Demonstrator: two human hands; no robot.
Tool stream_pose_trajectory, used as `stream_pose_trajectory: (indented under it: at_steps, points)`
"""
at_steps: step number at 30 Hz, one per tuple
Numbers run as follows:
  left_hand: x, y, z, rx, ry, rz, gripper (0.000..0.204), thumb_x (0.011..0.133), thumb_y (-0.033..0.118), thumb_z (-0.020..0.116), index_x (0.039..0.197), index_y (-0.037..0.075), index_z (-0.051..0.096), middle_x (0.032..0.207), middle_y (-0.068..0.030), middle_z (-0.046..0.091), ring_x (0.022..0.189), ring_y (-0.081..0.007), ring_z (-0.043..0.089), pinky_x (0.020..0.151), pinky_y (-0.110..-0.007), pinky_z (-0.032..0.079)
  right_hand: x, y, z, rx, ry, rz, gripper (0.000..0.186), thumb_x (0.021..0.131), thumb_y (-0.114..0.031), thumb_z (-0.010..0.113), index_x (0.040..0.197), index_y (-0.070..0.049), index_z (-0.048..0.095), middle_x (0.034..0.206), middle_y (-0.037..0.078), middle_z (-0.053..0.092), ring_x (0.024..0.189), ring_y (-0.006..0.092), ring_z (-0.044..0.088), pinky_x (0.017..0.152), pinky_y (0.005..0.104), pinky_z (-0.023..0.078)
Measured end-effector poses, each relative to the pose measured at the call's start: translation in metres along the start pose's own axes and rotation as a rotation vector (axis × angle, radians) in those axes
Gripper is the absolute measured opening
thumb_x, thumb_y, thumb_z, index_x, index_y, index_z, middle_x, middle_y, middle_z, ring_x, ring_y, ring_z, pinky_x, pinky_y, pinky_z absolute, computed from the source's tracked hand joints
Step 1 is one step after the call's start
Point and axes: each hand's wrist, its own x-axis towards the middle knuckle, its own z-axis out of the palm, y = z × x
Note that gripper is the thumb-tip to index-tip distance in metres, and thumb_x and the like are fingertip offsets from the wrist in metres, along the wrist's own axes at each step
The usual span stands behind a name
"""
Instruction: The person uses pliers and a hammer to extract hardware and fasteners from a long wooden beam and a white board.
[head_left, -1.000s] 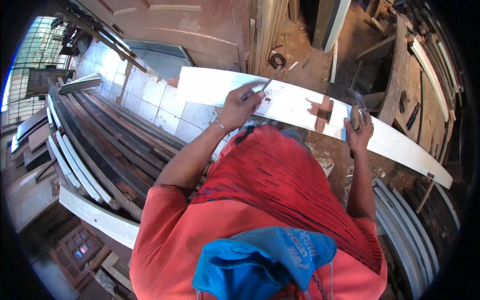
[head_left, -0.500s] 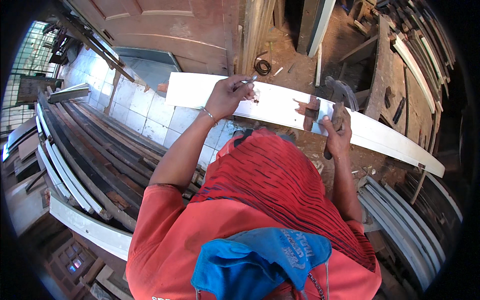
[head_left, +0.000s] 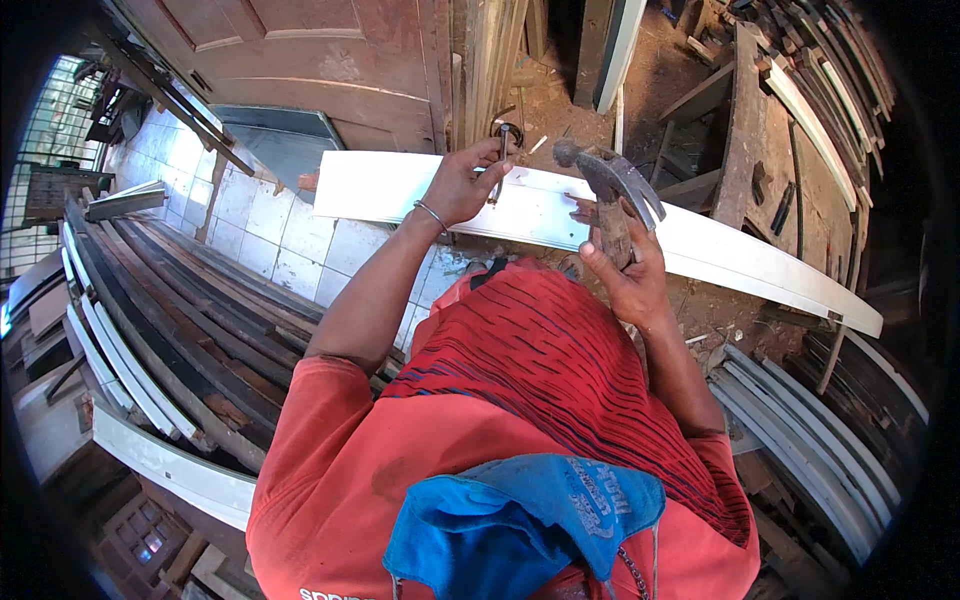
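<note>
A long white board [head_left: 385, 190] lies across in front of me, with a dark hole close to my left hand and a worn brown recess [head_left: 582, 212] partly hidden behind the hammer. My left hand [head_left: 465, 185] is closed on a slim metal pin with a wider top [head_left: 503, 165], held upright over the board; I cannot tell if its lower tip touches the hole. Wrapped round the wooden handle of a claw hammer [head_left: 610, 180] is my right hand [head_left: 637, 275]. The hammer's metal head is up above the board, right of the pin and apart from it.
A brown panelled door [head_left: 320, 70] stands beyond the board. Stacked dark timbers [head_left: 190, 300] lie at left, and white lengths [head_left: 800, 450] at lower right. A wooden bench [head_left: 745, 130] bearing offcuts is at far right. White tiles [head_left: 300, 225] cover part of the floor.
My right hand has moved left and lifted the hammer, whose head now points toward the left hand. The metal pin has swung from lying sideways to upright in my left fingers.
</note>
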Motion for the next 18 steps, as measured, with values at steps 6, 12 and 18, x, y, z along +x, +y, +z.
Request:
stream_pose_trajectory:
  at_steps: [6, 12, 18]
  points:
    - [-0.004, -0.005, 0.003, -0.029, -0.013, 0.012, 0.031, 0.096, 0.021, 0.070, 0.122, 0.004, 0.066, 0.093, -0.0096, 0.071, 0.085, -0.0139, 0.067, 0.073, -0.031, 0.056, -0.002, 0.004, -0.001, -0.154, 0.010, -0.125, 0.044, 0.091, -0.022, 0.074, 0.128, -0.001, 0.064, 0.137, 0.019, 0.060, 0.136, 0.0335, 0.047, 0.115, 0.0465, 0.031]
    - [-0.007, 0.002, 0.001, -0.056, -0.032, -0.030, 0.030, 0.098, 0.024, 0.069, 0.115, 0.000, 0.067, 0.099, -0.0080, 0.071, 0.088, -0.0108, 0.064, 0.079, -0.028, 0.053, -0.003, -0.006, 0.000, -0.196, -0.009, -0.096, 0.048, 0.089, -0.024, 0.076, 0.130, -0.001, 0.063, 0.137, 0.019, 0.059, 0.138, 0.0337, 0.045, 0.115, 0.0466, 0.031]
    - [-0.011, 0.001, -0.002, -0.025, -0.036, 0.091, 0.028, 0.098, 0.024, 0.068, 0.114, 0.000, 0.067, 0.096, -0.0085, 0.071, 0.086, -0.0124, 0.065, 0.075, -0.030, 0.054, -0.004, -0.005, 0.002, -0.130, -0.045, -0.057, 0.052, 0.090, -0.024, 0.075, 0.134, 0.001, 0.060, 0.140, 0.023, 0.055, 0.129, 0.0313, 0.053, 0.109, 0.0408, 0.040]
